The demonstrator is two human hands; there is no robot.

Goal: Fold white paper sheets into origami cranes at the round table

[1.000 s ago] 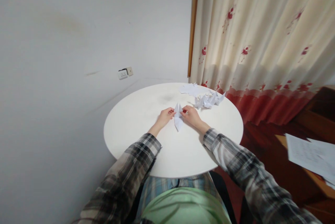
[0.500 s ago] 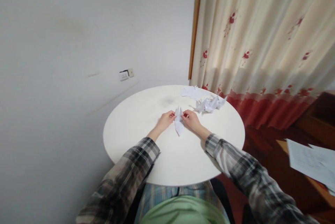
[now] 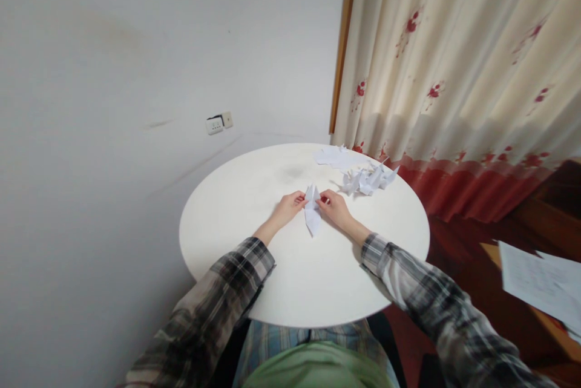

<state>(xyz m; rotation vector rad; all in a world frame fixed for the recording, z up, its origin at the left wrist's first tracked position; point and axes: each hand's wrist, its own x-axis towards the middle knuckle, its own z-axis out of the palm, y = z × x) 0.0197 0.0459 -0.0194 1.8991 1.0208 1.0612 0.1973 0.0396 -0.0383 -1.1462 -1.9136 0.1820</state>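
While both forearms reach in over the round white table [image 3: 227, 218], the two hands meet at a folded white paper [image 3: 312, 218] near its middle; the left hand [image 3: 288, 207] pinches the paper's left edge between thumb and fingers, and the right hand [image 3: 334, 206] pinches the right edge in the same way, so that the paper lies between them; two narrow points stand side by side at its far end, with a slit between them, and a single broader point aims back toward the person (whether it rests on the table or hangs just above it, I cannot tell).

Beyond the right hand, near the table's far right edge, sits a cluster of folded paper pieces [image 3: 367, 181], their sharp tips sticking out at various angles; just behind it lie some flat white sheets [image 3: 333, 157], with the cluster near their front side.

Plaid sleeves [image 3: 231, 285] cover both arms down to the wrists; a green top [image 3: 320, 370] shows at the bottom, below the table's near edge; a pale wall [image 3: 136, 61] with a white socket [image 3: 215, 126] rises on the left; a cream curtain [image 3: 454, 61] with red flowers and a red lower band hangs on the right; lower down on that side, written papers [image 3: 531, 273] lie on a wooden surface [image 3: 492, 253].
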